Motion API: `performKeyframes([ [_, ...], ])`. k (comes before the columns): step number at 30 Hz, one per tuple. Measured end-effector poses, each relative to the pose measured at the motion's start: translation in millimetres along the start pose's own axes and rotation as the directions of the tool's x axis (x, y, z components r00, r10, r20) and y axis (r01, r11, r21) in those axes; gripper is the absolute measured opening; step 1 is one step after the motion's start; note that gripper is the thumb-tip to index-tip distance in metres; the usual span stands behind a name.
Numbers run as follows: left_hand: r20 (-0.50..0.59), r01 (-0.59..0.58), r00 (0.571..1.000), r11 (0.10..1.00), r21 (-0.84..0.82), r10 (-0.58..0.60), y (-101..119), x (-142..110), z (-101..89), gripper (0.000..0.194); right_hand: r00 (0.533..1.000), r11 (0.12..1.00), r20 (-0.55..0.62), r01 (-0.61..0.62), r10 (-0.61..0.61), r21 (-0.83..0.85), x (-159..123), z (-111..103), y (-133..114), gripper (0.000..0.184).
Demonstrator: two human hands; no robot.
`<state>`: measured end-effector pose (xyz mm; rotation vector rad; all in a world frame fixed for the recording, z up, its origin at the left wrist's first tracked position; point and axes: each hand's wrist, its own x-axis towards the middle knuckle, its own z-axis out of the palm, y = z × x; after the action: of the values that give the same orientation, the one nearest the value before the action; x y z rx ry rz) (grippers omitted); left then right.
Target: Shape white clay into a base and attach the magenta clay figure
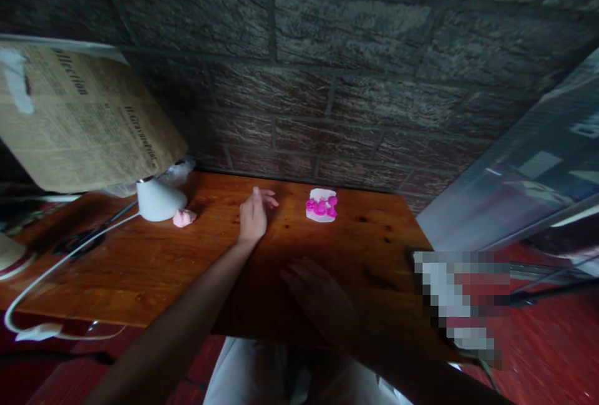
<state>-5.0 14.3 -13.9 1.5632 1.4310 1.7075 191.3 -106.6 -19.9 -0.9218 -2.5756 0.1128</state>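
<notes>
My left hand [254,214] rests on its edge on the wooden table [187,268], fingers loosely apart and holding nothing. My right hand [316,286] lies in shadow nearer the front edge, palm down with its fingers stretched out. Beyond both hands, to the right of the left one, sits a small pale, flat, clay-like piece [322,194] with bright magenta bits across its middle. Neither hand touches it. Left of my left hand, a pale pink clay-like lump [184,218] lies beside the lamp's base.
A lamp with a newsprint shade [103,124] and white base [159,200] stands at the left. Its white cable [70,274] runs over the front edge, near dark scissors-like handles [79,243]. A brick-patterned wall [299,93] closes the back. A blurred-out object [458,305] lies at the right edge.
</notes>
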Motion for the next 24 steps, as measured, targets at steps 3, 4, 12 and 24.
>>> performKeyframes([
  [3, 0.042, -0.007, 0.999, 1.0, 0.006, 0.007, -0.5, -1.4, 1.0, 0.072, 0.995, 0.985, -0.035, -0.093, 0.099, 0.146, 1.5, -10.2, 1.7, 0.021],
  [4, 0.054, -0.007, 0.999, 1.0, 0.006, 0.007, -0.1, -1.8, 1.0, 0.072, 0.984, 0.966, -0.062, -0.149, 0.165, 0.209, 8.4, -13.7, 3.2, 0.022],
  [12, 0.042, 0.006, 0.999, 1.0, 0.022, -0.006, 9.0, -2.8, -5.1, 0.072, 0.963, 0.764, 0.092, -0.259, 0.255, 0.591, 71.8, -5.3, 10.8, 0.055],
  [24, 0.178, 0.004, 0.984, 0.997, 0.074, -0.017, 12.9, -9.8, 1.0, 0.074, 0.916, 0.576, 0.099, -0.325, 0.388, 0.75, 64.3, 2.0, 21.4, 0.074],
])
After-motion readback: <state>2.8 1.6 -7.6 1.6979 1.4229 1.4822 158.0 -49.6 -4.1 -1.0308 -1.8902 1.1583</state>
